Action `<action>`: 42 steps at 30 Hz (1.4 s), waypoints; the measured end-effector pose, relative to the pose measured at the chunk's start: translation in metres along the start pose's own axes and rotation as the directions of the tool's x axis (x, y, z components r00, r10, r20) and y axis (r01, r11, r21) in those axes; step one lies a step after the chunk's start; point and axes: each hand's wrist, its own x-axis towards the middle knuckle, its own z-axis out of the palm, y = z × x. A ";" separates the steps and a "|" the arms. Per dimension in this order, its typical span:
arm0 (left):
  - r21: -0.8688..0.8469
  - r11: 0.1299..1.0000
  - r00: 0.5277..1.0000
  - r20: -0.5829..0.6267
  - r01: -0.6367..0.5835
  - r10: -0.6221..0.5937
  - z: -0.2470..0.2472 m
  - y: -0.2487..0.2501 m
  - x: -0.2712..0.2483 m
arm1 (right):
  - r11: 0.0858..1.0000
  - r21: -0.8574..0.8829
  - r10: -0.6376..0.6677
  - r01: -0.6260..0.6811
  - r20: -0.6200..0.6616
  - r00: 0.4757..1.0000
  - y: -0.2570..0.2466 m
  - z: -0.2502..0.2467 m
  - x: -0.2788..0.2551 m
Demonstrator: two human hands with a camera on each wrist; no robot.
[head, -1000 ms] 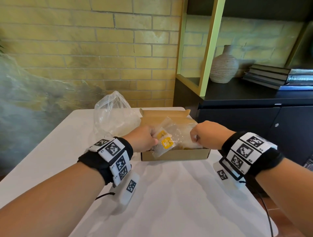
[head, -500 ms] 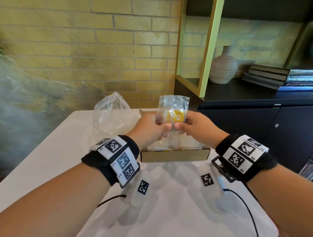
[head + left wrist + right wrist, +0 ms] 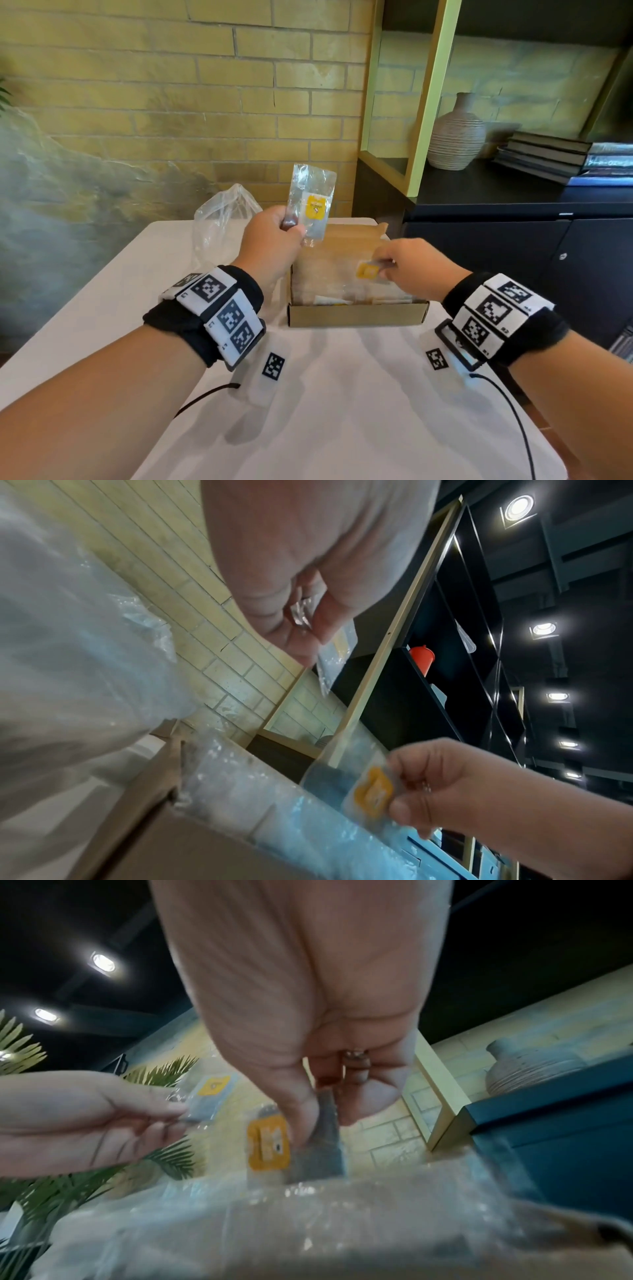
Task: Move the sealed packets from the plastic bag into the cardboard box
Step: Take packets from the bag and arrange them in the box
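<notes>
Head view: left hand [image 3: 270, 236] pinches an upright clear sealed packet with a yellow label [image 3: 312, 205] above the open brown cardboard box [image 3: 356, 313]; the crumpled clear plastic bag [image 3: 219, 219] sits just left. Left wrist view: right hand [image 3: 445, 785] pinches a second yellow-labelled packet [image 3: 363, 785]. Right wrist view: that packet hangs over clear packets [image 3: 308, 1218] in the box.

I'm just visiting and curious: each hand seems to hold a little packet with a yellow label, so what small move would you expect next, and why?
Probably the right hand lowers its packet and lets go. It already hovers low over the open cardboard box, where other packets lie, while the left hand holds its packet upright, higher, above the box's left edge.
</notes>
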 end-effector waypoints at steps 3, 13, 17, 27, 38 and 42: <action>0.001 1.000 1.000 0.017 -0.018 0.018 0.001 -0.001 0.000 | 1.000 0.021 0.005 -0.005 0.036 0.999 -0.004 0.006 0.000; -0.003 0.999 0.984 0.173 -0.037 0.037 0.014 -0.003 -0.007 | 0.923 0.386 0.030 0.006 -0.086 0.996 -0.004 0.001 0.004; 0.156 0.980 0.944 0.324 -0.121 0.065 0.026 0.001 -0.012 | 0.774 0.627 0.042 0.087 -0.188 0.981 -0.012 -0.001 0.007; 0.515 0.833 0.833 0.537 -0.201 -0.131 0.023 -0.007 -0.020 | 0.962 0.273 0.057 0.002 -0.206 0.977 0.005 0.000 0.012; 0.436 0.894 0.957 0.288 -0.103 -0.030 -0.011 -0.004 -0.010 | 0.999 0.049 -0.024 0.021 0.055 0.998 -0.005 0.009 0.005; 0.430 0.902 0.993 0.087 0.038 -0.083 -0.031 -0.015 0.005 | 0.993 -0.071 -0.067 0.098 0.355 0.933 -0.013 0.018 -0.001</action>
